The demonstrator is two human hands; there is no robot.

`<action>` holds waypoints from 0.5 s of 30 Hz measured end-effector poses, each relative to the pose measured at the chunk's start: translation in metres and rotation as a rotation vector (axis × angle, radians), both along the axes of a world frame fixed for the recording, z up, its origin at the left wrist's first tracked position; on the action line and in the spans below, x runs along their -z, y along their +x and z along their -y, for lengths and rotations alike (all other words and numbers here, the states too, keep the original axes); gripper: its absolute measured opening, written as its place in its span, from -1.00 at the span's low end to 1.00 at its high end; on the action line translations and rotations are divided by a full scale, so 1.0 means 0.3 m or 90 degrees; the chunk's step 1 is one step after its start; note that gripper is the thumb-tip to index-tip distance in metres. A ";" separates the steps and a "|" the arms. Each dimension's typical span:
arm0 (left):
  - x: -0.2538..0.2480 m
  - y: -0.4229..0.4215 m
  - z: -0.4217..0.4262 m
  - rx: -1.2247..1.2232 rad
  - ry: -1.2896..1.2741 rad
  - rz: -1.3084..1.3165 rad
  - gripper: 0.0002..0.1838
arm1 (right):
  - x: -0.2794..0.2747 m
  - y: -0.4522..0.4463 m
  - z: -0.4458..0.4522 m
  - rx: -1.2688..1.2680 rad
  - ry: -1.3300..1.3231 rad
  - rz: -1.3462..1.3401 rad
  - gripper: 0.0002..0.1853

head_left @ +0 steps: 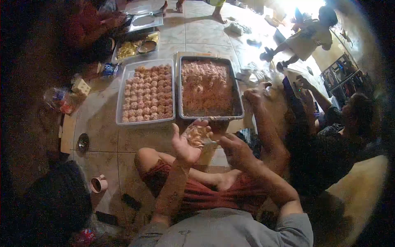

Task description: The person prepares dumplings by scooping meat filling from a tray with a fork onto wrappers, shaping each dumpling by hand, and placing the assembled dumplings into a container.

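My left hand (pixel 186 149) is palm up, with its fingers curled around a pale, wrinkled dumpling wrapper (pixel 197 136). My right hand (pixel 238 152) is closed on a thin metal utensil (pixel 212 142), seemingly a spoon, whose tip reaches the wrapper. Just beyond my hands sits a deep rectangular tray (pixel 242 108) of pinkish minced filling (pixel 207 90). Left of it, a clear plastic container (pixel 119 111) holds rows of round filled dumplings (pixel 148 94). Glare and blur hide how much filling is on the wrapper.
A pink mug (pixel 98 184) and a small metal lid or bowl (pixel 83 142) sit on the tiled floor at left. Farther back is a tray (pixel 135 47) of yellowish food. One person (pixel 354 123) sits at right; a child (pixel 308 39) is behind. My crossed legs (pixel 197 175) are below.
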State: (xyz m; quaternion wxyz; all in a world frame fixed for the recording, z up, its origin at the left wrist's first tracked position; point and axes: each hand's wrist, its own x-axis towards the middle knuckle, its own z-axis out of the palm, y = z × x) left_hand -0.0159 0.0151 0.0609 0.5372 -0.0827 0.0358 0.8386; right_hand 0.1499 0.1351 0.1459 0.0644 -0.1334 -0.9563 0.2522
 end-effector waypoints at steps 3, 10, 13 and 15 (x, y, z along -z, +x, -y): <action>0.055 -0.003 0.018 -0.026 -0.007 -0.020 -0.06 | -0.097 0.009 0.000 0.035 0.053 0.143 -0.60; 0.079 0.015 0.038 0.059 -0.047 -0.053 -0.15 | -0.064 0.009 -0.121 -0.030 -0.012 0.030 -0.70; 0.127 0.017 0.046 0.042 -0.151 -0.066 -0.24 | -0.014 0.012 -0.155 0.030 -0.072 -0.071 -0.72; 0.244 0.000 0.012 0.049 -0.053 -0.053 -0.25 | -0.007 0.004 -0.146 0.117 -0.133 -0.126 -0.79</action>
